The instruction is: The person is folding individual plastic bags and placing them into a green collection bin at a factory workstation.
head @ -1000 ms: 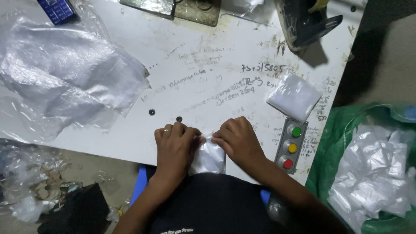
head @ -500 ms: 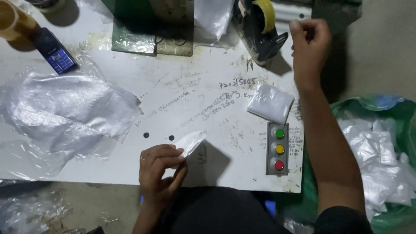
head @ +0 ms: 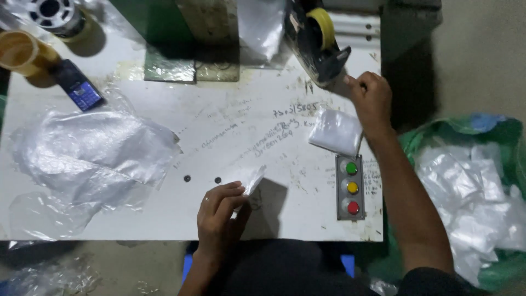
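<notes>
Pinched between thumb and fingers of left hand (head: 219, 211): small folded white plastic packet (head: 249, 180), one corner lifted off white worktable (head: 241, 126), near front edge, just right of two small dark holes (head: 202, 179). Right hand (head: 372, 98) stretched far across to back right, fingers curled at front end of black tape dispenser (head: 315, 46) with yellow-rimmed tape roll (head: 322, 27); whether tape is gripped, cannot tell. Forearm running down right side of table.

Just below right hand, lying flat on table: second packed white pouch (head: 336, 131), touching wrist side. Beneath that pouch, metal button panel (head: 350, 187) with green, yellow and red buttons in a column, near table's right front corner. Pen scribbles across table middle.

On left half of table, heap of crumpled clear plastic bags (head: 93, 159), spilling over front edge. At back left, blue-keyed mobile phone (head: 76, 85), tan cup (head: 19, 52) just beside it, spool (head: 52, 13) further back. Green machine base (head: 186, 33) at back centre, clear plastic sheet hanging at its right.

Off table to right, green sack (head: 416, 148) filled with many finished white pouches (head: 476, 203), well apart from packet in left hand.
</notes>
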